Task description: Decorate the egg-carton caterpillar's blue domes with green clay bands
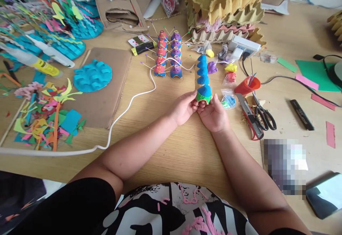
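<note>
Between my two hands is a strip cut from an egg carton point(202, 71), with blue bumps in a row and a green band round the nearest one. My left hand point(185, 107) grips its near end from the left, thumb on the side. From the right, my right hand point(214, 114) closes on the same end, fingers curled underneath. Beyond it stand a red decorated egg-carton strip point(161, 55) and a purple one point(176, 55), both with pins sticking out. A bag of blue and green clay point(228, 99) lies just right of my right hand.
Scissors point(263, 112), a box cutter point(250, 116) and a red cup point(248, 84) stand to the right. A white cable point(130, 101) crosses the table. Paper scraps point(48, 117), cardboard point(107, 71) and a blue disc point(92, 75) lie left. Egg trays point(227, 3) are stacked behind.
</note>
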A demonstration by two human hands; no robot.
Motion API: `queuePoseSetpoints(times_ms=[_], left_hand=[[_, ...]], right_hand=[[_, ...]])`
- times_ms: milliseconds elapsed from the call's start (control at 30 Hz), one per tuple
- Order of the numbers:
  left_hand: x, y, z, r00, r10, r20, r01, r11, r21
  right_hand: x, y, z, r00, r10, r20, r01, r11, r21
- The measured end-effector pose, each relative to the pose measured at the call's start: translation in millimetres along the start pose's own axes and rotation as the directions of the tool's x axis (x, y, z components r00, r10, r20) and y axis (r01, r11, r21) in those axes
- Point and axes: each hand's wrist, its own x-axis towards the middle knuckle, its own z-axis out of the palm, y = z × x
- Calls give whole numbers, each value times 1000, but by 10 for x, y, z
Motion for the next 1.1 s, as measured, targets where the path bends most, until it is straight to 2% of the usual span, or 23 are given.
queuePoseSetpoints(times_ms=[100,233,433,700,867,1100], left_hand=[[-35,-6,29,1000,8,8,-8,997,76],[-66,-23,52,998,61,33,-66,984,164],[-74,-9,48,991,101,84,-113,982,152],[-60,-52,1,986,125,107,-146,963,227],[-61,-58,16,990,118,80,-132,970,206],[-75,4,35,996,62,57,-66,994,86]], right_hand=[[19,-8,-34,999,37,-28,-37,999,7],[17,6,-68,999,18,-38,-17,1000,15],[-14,12,-24,1000,-21,9,22,1000,-10],[-16,14,-33,999,-29,21,30,999,-18],[-11,23,-50,999,-34,-1,34,999,-7],[-10,15,-58,999,-39,-1,39,999,-11]])
